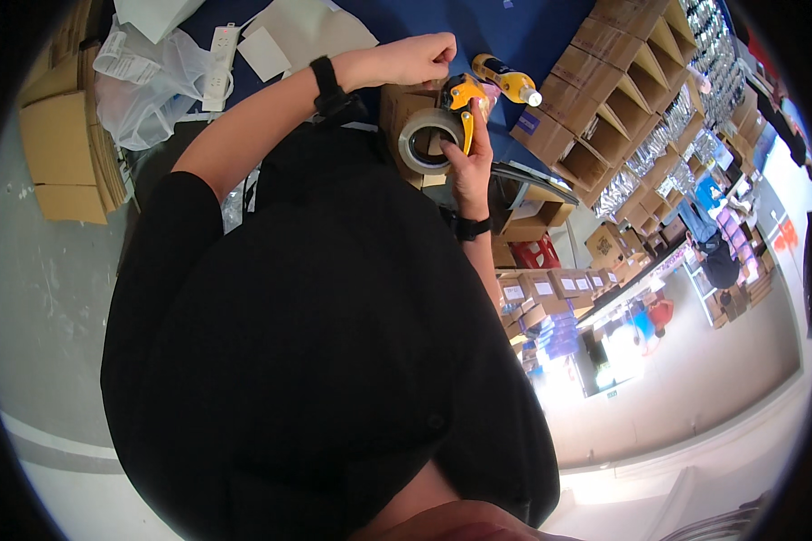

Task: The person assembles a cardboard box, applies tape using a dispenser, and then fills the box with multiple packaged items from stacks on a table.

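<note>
A yellow and dark tape dispenser (465, 94) carries a wide roll of clear tape (404, 144). My right hand (475, 171) grips it, with the thumb by the roll's open core. My left hand (417, 59) is closed, its fingers curled, just beyond the dispenser and to its left. What those fingers hold, if anything, is hidden. A brown cardboard box (393, 106) lies under and beside the tape roll, partly covered by it. Just right of the dispenser, a bottle (503, 77) with yellow contents and a white cap lies on the blue tabletop (537, 32).
Stacked cardboard boxes with open compartments (604, 99) stand at the right. To the left are a white power strip (218, 68), a clear plastic bag (144, 86), paper sheets (311, 36) and flattened cartons (63, 153). Farther right, people (720, 261) are among more boxes.
</note>
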`<state>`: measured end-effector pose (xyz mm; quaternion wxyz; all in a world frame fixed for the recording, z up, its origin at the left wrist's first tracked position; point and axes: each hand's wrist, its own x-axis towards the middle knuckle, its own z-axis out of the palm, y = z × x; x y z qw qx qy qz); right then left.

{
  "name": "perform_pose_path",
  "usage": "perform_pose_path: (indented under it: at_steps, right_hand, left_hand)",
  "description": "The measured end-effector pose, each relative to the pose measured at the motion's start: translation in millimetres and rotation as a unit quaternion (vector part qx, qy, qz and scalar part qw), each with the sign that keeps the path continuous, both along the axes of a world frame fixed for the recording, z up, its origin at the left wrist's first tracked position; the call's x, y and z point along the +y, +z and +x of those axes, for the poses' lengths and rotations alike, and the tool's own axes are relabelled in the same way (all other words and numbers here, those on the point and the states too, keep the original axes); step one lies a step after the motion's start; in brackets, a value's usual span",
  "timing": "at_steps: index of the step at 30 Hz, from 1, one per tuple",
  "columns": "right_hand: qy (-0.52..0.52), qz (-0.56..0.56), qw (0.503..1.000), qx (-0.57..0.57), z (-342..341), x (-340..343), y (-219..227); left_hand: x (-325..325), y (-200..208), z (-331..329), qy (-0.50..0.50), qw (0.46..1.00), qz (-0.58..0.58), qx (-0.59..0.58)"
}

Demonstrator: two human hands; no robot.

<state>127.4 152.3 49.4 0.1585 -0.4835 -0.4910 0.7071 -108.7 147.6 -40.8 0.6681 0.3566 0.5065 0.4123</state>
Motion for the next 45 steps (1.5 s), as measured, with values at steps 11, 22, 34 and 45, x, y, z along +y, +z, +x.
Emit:
perform_pose_path:
  at_steps: [11,22,34,45]
  right_hand:
    - [0.015,-0.015,1.0,-0.008,28,-10,-11]
    - [-0.008,-0.003,1.0,-0.008,29,-16,-8]
    - [-0.021,-0.009,1.0,0.012,29,-17,-7]
    - [-0.013,-0.021,1.0,0.018,26,-15,-5]
  left_hand:
    - [10,-23,-52,-0.014,0.987,-0.103,0.122]
    - [-12,-9,-21,-0.181,0.973,-0.132,0.056]
    - [2,-16,-25,-0.264,0.956,-0.071,0.103]
    - [8,-10,-22,-0.171,0.984,-0.053,-0.003]
